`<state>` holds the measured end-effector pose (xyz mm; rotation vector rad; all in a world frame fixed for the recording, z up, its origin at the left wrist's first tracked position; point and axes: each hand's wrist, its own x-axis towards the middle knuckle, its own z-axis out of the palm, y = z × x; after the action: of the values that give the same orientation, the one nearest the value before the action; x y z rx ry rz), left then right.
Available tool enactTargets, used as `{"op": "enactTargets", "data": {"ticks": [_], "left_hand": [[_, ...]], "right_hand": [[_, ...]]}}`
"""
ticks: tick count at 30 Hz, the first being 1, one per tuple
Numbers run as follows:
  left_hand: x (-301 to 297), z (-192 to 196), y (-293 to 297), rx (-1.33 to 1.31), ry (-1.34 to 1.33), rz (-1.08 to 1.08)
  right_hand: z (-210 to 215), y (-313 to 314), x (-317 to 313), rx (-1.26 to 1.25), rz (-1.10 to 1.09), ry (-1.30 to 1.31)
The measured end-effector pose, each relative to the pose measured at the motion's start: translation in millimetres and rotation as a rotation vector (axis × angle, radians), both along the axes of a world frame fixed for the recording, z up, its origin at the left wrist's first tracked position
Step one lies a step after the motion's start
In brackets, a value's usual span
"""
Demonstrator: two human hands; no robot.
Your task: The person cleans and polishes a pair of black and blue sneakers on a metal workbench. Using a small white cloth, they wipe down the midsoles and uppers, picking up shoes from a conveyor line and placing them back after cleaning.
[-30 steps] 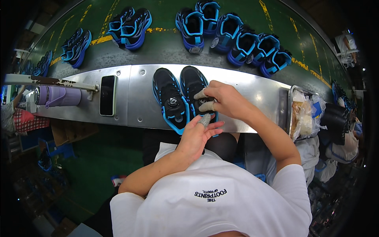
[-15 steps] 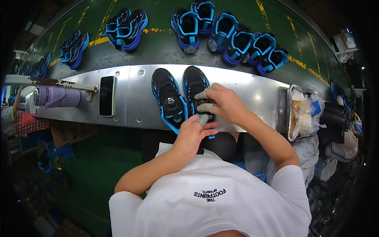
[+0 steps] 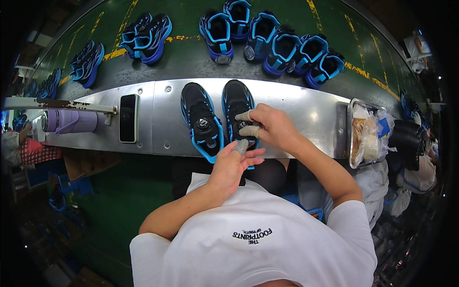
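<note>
Two black sneakers with bright blue trim stand side by side before me, toes pointing away. The left sneaker (image 3: 202,117) has a round dial on its tongue. On the right sneaker (image 3: 235,98), covered fingertips of my right hand (image 3: 273,125) close around the dial area and partly hide it. My left hand (image 3: 229,167) is at that sneaker's heel end, its thumb in a grey cover pressed at the collar opening and its other fingers extending past the heel. Pale covers sit on two digits of my right hand.
Both sneakers rest on a metal ledge (image 3: 306,112). A phone (image 3: 128,118), a lilac bottle (image 3: 76,121) and a rusty white bar (image 3: 62,104) are on the left. A metal tray (image 3: 353,136) of plastic-wrapped items is at right. Beyond, more sneakers (image 3: 285,48) stand on a green belt (image 3: 186,62).
The sneakers on the green belt have shifted slightly left. Both hands stay at the right sneaker, with hardly any visible movement.
</note>
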<state>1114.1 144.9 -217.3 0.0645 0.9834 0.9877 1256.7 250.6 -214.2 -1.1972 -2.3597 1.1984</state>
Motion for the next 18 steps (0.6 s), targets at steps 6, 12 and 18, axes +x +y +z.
{"op": "enactTargets", "data": {"ticks": [6,12,18], "left_hand": [[-2.6,-5.7,0.3,-0.005,-0.043,-0.054],[4.6,-15.3,-1.7,0.032,-0.046,0.019],[-56.9,34.7,11.2,0.294,0.430,-0.730]], "right_hand": [[-2.2,37.8,9.4,-0.149,0.333,0.106],[-19.0,-2.6,-4.4,0.115,-0.009,0.022],[-17.0,4.1,-2.7,0.024,-0.063,0.111]]}}
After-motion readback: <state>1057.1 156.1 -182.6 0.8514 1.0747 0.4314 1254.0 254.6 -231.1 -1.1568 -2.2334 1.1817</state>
